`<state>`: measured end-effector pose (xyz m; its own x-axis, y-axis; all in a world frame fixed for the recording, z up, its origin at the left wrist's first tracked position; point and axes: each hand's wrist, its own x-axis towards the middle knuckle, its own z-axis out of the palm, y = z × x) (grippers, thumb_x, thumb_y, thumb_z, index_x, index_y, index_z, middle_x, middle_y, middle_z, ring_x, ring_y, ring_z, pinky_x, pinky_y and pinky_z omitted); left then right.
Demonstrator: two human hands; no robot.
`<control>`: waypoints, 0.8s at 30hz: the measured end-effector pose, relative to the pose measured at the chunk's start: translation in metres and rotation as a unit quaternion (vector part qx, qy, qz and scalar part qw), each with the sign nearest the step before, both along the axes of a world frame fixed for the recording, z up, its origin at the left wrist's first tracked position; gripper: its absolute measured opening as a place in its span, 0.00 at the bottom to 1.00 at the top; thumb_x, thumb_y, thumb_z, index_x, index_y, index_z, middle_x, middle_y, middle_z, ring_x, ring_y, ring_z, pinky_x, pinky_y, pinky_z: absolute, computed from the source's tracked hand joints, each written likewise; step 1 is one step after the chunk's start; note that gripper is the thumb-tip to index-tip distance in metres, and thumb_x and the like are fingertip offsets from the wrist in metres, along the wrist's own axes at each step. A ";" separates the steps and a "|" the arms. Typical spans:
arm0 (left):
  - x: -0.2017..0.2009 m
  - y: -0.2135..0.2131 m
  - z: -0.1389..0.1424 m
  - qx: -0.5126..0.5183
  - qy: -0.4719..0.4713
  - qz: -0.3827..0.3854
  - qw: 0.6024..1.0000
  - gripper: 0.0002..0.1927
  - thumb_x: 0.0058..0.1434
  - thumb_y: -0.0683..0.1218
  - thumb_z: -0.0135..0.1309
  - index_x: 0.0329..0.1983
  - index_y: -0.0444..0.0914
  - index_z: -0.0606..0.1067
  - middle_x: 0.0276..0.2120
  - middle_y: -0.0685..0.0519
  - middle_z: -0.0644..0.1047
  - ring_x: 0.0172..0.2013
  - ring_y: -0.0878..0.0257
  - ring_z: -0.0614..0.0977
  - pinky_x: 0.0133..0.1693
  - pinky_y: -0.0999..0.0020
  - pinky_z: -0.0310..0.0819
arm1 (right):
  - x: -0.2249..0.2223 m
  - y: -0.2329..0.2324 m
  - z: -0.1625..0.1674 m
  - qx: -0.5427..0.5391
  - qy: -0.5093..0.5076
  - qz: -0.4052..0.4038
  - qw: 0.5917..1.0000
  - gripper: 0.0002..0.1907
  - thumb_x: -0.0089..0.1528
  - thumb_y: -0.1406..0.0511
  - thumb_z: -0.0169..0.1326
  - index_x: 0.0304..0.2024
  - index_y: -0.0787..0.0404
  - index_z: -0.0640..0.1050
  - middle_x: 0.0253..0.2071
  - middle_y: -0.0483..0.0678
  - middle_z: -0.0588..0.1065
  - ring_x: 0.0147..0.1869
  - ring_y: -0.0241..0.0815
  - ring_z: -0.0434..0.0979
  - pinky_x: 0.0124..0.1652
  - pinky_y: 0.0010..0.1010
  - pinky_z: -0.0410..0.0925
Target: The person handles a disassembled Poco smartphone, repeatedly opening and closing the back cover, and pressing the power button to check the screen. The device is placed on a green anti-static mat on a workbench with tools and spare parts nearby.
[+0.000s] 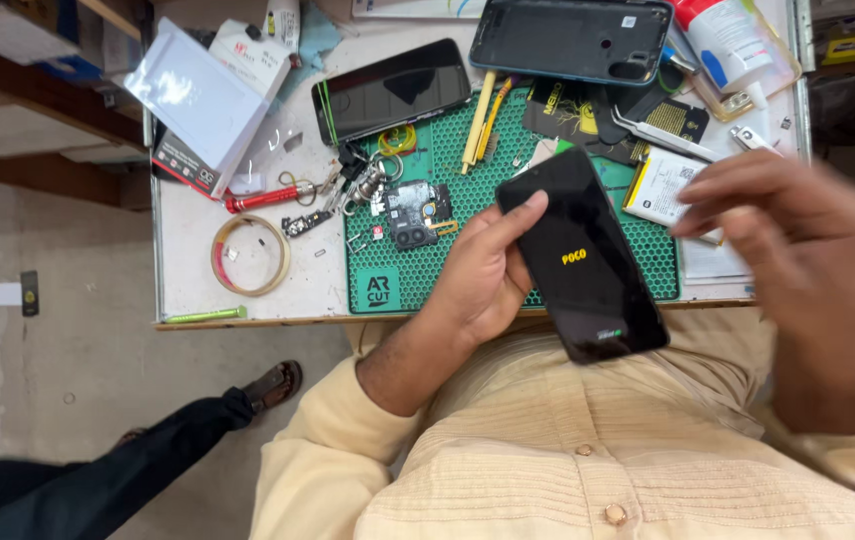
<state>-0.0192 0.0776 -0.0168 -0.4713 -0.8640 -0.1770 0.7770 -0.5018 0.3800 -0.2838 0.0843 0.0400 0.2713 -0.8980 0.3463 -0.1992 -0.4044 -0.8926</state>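
The black smartphone (583, 255) is resting screen-up in the left hand (483, 275), fingers clasping its left edge above the green mat (448, 260). The right hand (798, 240) is hovering beside it — blurred, empty, fingers loosely spread — best kept steady.

The phone (583, 255) in the left hand (483, 275) has a glossy black glass face. Under it lies a green rubbery mat (448, 250), dimpled and matt. The tweezers (663, 133) are bright polished metal. The bench (188, 270) top looks smooth, worn and pale. The shirt (548, 450) is ribbed cream cloth.
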 end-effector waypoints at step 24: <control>-0.008 0.020 -0.037 -0.214 -0.171 0.095 0.957 0.25 0.70 0.48 0.62 0.64 0.31 0.70 0.58 0.48 0.77 0.60 0.62 0.77 0.65 0.64 0.69 | 0.040 0.016 -0.058 0.251 -0.117 0.097 0.956 0.43 0.60 0.78 0.57 0.75 0.68 0.56 0.56 0.57 0.75 0.62 0.40 0.75 0.57 0.31 0.70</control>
